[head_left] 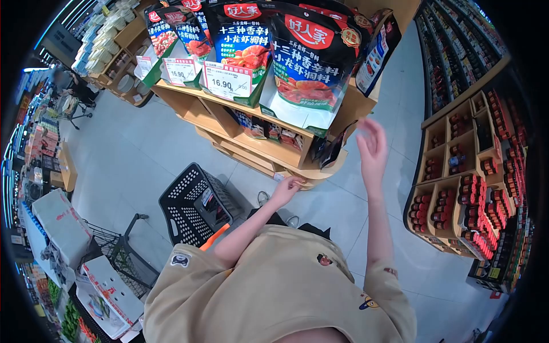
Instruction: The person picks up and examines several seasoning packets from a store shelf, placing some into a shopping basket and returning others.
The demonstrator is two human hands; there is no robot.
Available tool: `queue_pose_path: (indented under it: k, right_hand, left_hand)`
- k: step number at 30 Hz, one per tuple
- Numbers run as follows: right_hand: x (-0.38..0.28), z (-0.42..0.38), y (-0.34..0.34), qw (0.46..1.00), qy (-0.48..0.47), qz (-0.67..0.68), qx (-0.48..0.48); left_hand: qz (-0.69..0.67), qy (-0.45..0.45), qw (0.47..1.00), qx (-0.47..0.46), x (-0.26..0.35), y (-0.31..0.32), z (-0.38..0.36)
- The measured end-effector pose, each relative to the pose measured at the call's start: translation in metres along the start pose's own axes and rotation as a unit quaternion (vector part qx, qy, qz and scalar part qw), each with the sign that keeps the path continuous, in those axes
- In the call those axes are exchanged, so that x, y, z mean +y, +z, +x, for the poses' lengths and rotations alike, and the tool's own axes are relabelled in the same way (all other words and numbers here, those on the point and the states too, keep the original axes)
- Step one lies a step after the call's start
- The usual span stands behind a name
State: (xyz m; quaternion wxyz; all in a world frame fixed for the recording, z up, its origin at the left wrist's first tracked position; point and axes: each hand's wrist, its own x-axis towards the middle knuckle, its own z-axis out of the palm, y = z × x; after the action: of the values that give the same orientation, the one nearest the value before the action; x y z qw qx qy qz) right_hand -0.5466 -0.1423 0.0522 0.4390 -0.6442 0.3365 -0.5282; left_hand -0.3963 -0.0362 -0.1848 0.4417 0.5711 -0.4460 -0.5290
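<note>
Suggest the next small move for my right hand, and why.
Probably ease the right hand toward the large front pouch: the hand looks empty and loosely open, and that pouch stands close by, frontmost in its row.

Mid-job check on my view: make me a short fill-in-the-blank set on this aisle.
The two largest price tags in front of the black pouches both read ____.
The person's hand higher in the picture is the ____ one.
The shopping basket has walls pierced with many ____.

Missing words: 16.90; right; holes

Pale tiled floor (131, 166) (faintly glossy), wooden shelves (448, 184).
</note>
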Motion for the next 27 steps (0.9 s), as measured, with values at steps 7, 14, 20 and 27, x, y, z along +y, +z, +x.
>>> queue_pose_path:
  k: [7,14,20,27]
  right_hand:
    - [-0.008,0.084,0.063,0.995,-0.091,-0.041,-0.006]
    - [0.002,0.095,0.083,0.988,-0.149,-0.018,0.046]
    - [-0.031,0.094,0.072,0.965,-0.214,0.089,0.124]
    - [-0.067,0.068,0.035,0.957,-0.046,0.285,0.004]
  left_hand:
    - [-0.013,0.002,0.998,0.058,0.021,-0.029,-0.061]
    - [0.024,0.015,0.997,0.074,0.056,-0.034,-0.077]
    - [-0.038,0.096,0.990,0.092,0.087,-0.035,-0.075]
    - [-0.279,0.264,0.922,0.051,0.156,-0.046,-0.068]
